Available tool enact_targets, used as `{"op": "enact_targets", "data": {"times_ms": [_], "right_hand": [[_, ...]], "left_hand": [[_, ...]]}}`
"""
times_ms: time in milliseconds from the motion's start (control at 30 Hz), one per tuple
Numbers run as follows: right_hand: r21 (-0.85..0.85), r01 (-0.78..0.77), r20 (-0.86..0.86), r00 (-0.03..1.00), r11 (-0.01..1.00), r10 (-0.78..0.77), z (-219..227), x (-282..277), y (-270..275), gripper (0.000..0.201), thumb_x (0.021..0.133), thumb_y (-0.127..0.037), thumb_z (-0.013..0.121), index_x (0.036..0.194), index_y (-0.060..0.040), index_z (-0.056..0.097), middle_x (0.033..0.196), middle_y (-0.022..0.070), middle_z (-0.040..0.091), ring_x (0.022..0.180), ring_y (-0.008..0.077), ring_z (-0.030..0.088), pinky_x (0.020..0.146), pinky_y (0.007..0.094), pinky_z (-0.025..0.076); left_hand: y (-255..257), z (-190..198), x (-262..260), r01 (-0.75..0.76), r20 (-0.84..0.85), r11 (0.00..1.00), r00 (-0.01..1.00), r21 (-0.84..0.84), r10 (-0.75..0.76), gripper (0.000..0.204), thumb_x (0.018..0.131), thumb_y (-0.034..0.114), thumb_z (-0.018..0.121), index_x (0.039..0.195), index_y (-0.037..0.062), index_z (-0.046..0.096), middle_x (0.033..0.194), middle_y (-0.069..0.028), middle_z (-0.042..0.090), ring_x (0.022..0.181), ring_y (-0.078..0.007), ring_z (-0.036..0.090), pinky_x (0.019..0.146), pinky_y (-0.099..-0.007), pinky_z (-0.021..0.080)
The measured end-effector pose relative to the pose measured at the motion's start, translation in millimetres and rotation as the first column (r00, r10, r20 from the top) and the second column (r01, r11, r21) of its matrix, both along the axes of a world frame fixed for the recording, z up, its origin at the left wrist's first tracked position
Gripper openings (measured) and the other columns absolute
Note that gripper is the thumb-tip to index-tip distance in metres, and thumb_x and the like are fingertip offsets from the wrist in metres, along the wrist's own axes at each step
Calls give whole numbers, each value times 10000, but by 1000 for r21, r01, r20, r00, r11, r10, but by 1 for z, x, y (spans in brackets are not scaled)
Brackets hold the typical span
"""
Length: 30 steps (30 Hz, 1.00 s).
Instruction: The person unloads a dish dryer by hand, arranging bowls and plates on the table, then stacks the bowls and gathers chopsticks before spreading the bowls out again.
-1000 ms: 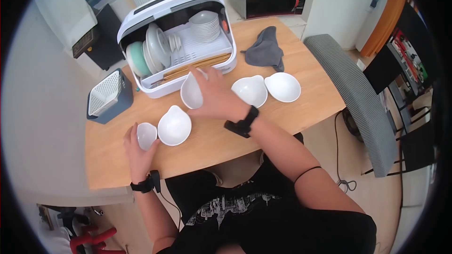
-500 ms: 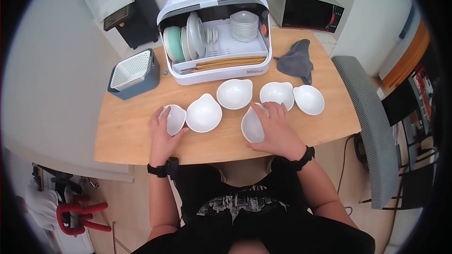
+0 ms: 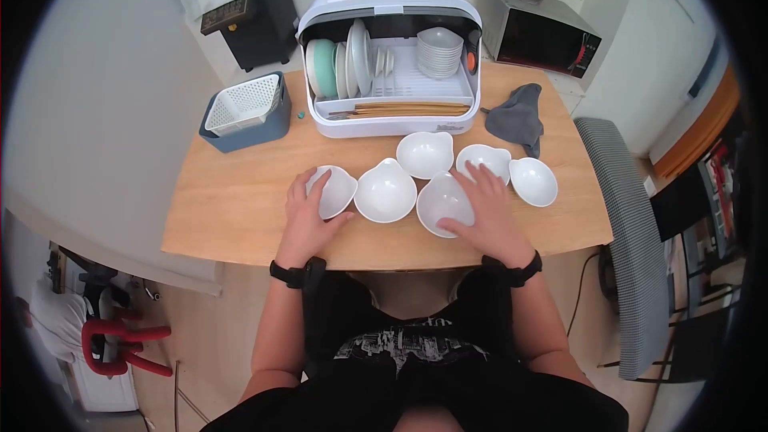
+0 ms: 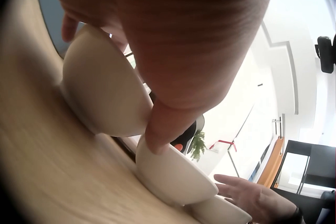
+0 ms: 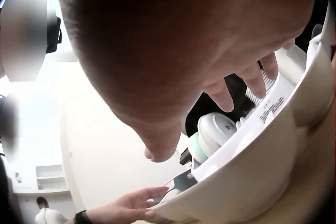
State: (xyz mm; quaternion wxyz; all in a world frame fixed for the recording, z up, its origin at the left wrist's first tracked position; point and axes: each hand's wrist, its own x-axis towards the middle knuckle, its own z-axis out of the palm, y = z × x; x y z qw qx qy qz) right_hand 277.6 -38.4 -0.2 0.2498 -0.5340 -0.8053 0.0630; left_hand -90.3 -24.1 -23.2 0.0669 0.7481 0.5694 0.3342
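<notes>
Several white bowls with small pointed lips stand on the wooden table. My left hand (image 3: 306,218) spreads around the leftmost bowl (image 3: 339,192), fingers at its far-left rim and thumb extended along the near side. Beside it is a second bowl (image 3: 386,192). My right hand (image 3: 494,220) hovers with spread fingers over the right side of the front bowl (image 3: 440,204); in the right wrist view its fingers hang above the rim of that bowl (image 5: 247,176). Behind stand a back-middle bowl (image 3: 425,154), a right bowl (image 3: 480,158) and a far-right bowl (image 3: 534,182).
A white dish cabinet (image 3: 400,126) at the back holds plates, chopsticks (image 3: 412,110) and stacked small dishes (image 3: 439,56). Left of it sits a blue basket (image 3: 256,138) with a white one inside. A grey cloth (image 3: 516,118) lies at the right, before a microwave (image 3: 544,40).
My right hand has come from near the cabinet to the table's front, brought the front bowl left against the second bowl, and loosened its fingers. The left hand stays at its bowl.
</notes>
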Motion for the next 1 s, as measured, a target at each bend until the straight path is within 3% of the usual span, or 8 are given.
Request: {"op": "enact_targets", "data": {"times_ms": [133,200,267,533,733,833,900,1000], "right_hand": [[37,83,-83,993,996,-80,-2,77,8,919,851,-436,905,1609,-104,504,1695,245,403,1574,489,333,1313,593,231],[61,261,83,961,963,-265,-10,116,14,1035,794,-393,952,1654,-118,444,1706,263,378,1579,493,328,1310,565,265],[-13,253,63,966,968,-251,-7,131,19,1098,769,-375,966,1673,-108,404,1707,277,368,1573,495,335,1305,564,282],[-187,188,47,982,964,-183,-3,134,45,1212,712,-307,971,1698,-41,318,1666,316,384,1525,509,376,1282,538,341],[-121,406,39,914,906,-404,23,111,23,1144,734,-319,953,1679,-60,363,1522,265,500,1395,461,473,1207,538,415],[24,220,-43,975,975,-219,44,65,0,1113,751,-363,950,1667,-72,389,1516,263,495,1393,476,470,1193,541,425],[-45,-3,-15,1000,999,2,56,29,-11,1118,758,-403,950,1671,-81,391,1500,274,489,1378,489,473,1185,546,429],[-135,-71,56,995,988,79,54,-7,-14,1133,755,-431,955,1674,-84,390,1500,284,483,1370,497,474,1182,552,430]], "left_hand": [[-5,-3,-9,-3,72,999,997,-37,6,956,761,260,999,1578,101,528,1630,-241,397,1515,-461,404,1233,-544,416],[-5,-10,-13,26,259,999,966,-48,-13,1098,733,211,1018,1646,98,418,1674,-244,319,1535,-454,390,1245,-524,432],[-1,-15,-16,12,258,999,966,-36,-2,1167,722,207,1025,1668,76,354,1685,-245,290,1544,-451,379,1251,-520,431],[3,-5,-6,-60,255,991,963,-117,89,1331,683,260,1048,1686,-36,225,1693,-297,282,1562,-470,356,1275,-510,400],[6,9,-6,-53,212,977,972,-205,97,1346,699,341,1036,1696,-41,215,1710,-331,282,1589,-478,321,1286,-503,383],[12,11,-2,-44,225,966,969,-254,103,1363,697,374,1034,1700,-43,211,1713,-335,279,1600,-481,299,1289,-515,373],[17,10,-1,-120,141,952,976,-283,165,1370,677,331,1040,1709,-31,214,1717,-300,308,1596,-450,327,1294,-506,361],[21,14,-4,-77,158,954,979,-290,127,1366,669,355,1041,1703,-39,240,1700,-296,332,1582,-456,341,1286,-512,369]]}}
